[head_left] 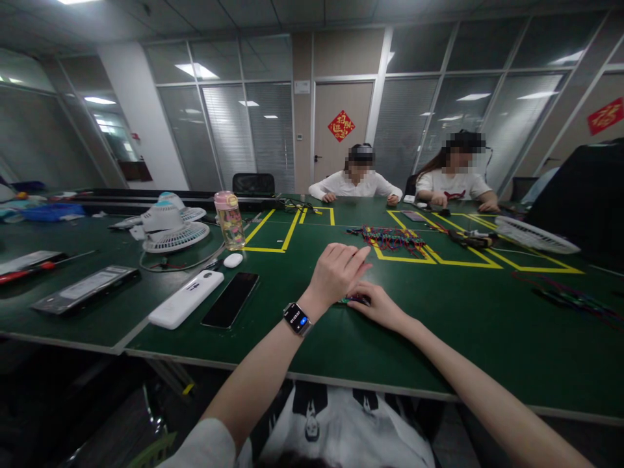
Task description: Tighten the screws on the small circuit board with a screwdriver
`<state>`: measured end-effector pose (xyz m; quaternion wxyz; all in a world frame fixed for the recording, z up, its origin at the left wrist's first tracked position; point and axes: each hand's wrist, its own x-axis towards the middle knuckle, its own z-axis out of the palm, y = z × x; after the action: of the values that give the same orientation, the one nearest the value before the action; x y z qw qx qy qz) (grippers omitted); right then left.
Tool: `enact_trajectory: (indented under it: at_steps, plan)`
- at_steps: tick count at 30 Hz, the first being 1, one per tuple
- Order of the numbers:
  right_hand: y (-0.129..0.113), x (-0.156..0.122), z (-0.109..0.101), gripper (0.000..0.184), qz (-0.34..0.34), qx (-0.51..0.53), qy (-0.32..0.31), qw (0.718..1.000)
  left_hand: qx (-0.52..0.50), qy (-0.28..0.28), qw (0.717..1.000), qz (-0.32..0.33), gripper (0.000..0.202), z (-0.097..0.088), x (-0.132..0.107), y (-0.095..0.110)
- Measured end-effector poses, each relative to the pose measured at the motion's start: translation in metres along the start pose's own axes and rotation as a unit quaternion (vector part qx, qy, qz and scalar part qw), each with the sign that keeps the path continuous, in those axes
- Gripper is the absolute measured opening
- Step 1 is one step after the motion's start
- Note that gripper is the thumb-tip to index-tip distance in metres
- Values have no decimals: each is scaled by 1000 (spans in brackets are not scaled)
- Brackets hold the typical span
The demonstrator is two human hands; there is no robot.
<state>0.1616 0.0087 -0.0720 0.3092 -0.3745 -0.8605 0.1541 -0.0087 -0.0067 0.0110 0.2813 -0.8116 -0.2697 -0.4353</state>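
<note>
My left hand (336,272), with a smartwatch on its wrist, hovers over the green table (302,338) with its fingers curled together. My right hand (377,304) lies just under and to the right of it, fingers pinched on a small bundle of coloured wires (351,299) on the table. A larger pile of coloured wires (390,238) lies farther back inside a yellow taped box.
A black phone (231,299), a white power bank (186,298), a white mouse (233,260), a pink-capped bottle (229,220) and small fans (171,229) sit to the left. Two people sit across the table. More wires (570,298) lie at the right.
</note>
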Motion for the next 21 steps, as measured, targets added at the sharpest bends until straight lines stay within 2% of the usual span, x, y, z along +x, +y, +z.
enact_trajectory:
  at_steps: [5,10,16,18,21]
  plan:
    - [-1,1,-2,12,8,5,-3,1000,-38,4,999,-16,29,0,0,2]
    - [1,2,-2,14,18,22,-7,1000,-143,22,985,-93,29,4,-1,2]
    - [3,3,-3,15,32,24,-13,999,-163,38,976,-142,25,6,-3,4]
    - [2,3,-4,14,27,19,-12,999,-202,35,967,-153,28,6,-3,5]
    - [0,3,-5,12,19,15,-7,1000,-289,38,939,-180,32,7,-1,6]
